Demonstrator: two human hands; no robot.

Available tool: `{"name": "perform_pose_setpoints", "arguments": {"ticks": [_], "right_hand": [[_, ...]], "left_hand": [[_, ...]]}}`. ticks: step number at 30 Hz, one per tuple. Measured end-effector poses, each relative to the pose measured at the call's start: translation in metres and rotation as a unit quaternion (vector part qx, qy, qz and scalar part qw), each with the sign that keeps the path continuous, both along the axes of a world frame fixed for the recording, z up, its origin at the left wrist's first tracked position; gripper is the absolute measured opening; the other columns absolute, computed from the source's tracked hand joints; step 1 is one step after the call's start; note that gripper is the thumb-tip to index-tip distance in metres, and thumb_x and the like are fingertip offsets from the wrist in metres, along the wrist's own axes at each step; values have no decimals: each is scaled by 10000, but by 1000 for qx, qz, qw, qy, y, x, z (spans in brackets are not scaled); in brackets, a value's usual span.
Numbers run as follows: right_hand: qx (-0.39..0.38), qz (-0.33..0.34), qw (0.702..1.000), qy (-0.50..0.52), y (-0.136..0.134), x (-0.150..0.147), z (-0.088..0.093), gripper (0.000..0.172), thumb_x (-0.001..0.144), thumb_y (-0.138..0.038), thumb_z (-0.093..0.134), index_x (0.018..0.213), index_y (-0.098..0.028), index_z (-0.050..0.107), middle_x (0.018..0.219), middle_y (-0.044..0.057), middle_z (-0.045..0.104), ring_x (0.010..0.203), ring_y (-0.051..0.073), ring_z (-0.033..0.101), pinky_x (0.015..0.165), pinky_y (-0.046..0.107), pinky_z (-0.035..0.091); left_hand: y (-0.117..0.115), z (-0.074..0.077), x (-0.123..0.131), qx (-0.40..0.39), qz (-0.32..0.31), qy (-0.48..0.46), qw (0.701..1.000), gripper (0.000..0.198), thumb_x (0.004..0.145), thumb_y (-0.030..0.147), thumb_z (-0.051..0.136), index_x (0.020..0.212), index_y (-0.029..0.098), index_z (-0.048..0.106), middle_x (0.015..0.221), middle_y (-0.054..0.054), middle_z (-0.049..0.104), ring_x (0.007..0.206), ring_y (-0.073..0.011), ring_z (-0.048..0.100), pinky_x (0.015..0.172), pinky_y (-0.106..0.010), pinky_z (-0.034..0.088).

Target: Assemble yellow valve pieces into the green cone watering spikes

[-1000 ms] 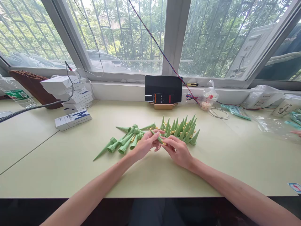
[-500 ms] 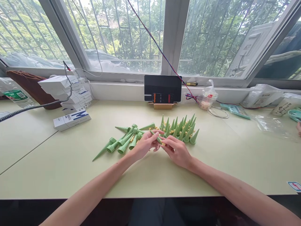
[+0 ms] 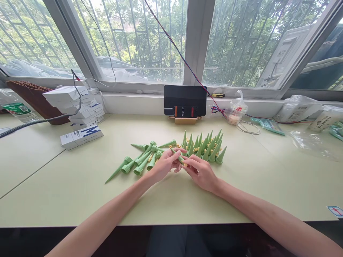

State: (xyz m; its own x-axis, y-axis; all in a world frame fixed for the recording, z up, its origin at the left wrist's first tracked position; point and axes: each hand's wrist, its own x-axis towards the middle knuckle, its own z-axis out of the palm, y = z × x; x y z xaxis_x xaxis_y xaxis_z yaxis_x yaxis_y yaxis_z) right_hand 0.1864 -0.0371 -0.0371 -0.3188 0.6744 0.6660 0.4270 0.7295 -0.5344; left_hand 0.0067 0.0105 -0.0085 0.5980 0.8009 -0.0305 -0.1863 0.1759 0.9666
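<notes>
Both hands meet over the middle of the table. My left hand (image 3: 165,162) is closed around a slim green plastic spike (image 3: 180,159). With its fingertips, my right hand (image 3: 201,172) pinches the yellow piece (image 3: 184,163) at the near end of that spike. Fingers cover part of both pieces. Beside my left hand lies a loose pile of green plastic cones with ribbed caps (image 3: 142,160), some yellow bits among them. Behind my right hand, several green cones (image 3: 213,156) stand point up in close rows, with yellow parts between them.
A phone (image 3: 184,111) leans on a black tablet (image 3: 184,93) at the sill. White boxes (image 3: 77,103) are stacked at the back left, with one box (image 3: 81,137) lying in front. A tied plastic bag (image 3: 236,110), cables and clear packaging (image 3: 308,141) lie at the back right.
Both hands keep nearly the same pose on the green spike and its yellow piece. Another person's fingers at the far right edge have gone out of view.
</notes>
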Motion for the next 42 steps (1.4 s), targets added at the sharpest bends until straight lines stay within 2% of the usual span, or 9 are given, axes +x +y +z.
{"name": "perform_pose_setpoints", "arguments": {"ticks": [19,25,31,38,42], "right_hand": [[19,-51,999,6,-1,-4,0,118,957,-272,566,875,-192,597,696,-4,549,525,104,464,495,224,379],[33,-66,997,3,-2,-6,-3,99,910,-206,577,814,-195,558,686,-17,525,492,90,430,471,219,353],[41,-60,997,8,-3,-6,-3,64,891,-201,591,837,-194,559,691,-20,528,488,87,433,470,216,359],[16,-54,998,10,-3,-5,-1,77,876,-212,619,844,-200,550,662,-35,498,503,95,413,483,224,366],[-34,-60,997,32,-4,-5,3,66,864,-213,619,902,-197,567,659,-39,496,506,100,435,489,228,395]], "left_hand": [[-3,3,5,9,12,34,999,488,850,511,655,1135,121,598,714,-9,628,474,-71,498,422,-203,381],[-3,2,5,15,-1,41,999,470,875,490,633,1168,126,583,748,-25,636,485,-76,513,424,-200,391],[-2,0,4,19,-14,43,999,439,892,483,615,1164,139,589,808,-33,648,481,-64,507,426,-196,398],[-3,2,4,26,-15,50,998,438,892,493,609,1154,143,604,721,-9,626,464,-68,494,427,-200,397],[-4,4,6,32,11,57,998,427,882,503,615,1108,141,617,651,12,604,438,-71,476,402,-197,362]]}}
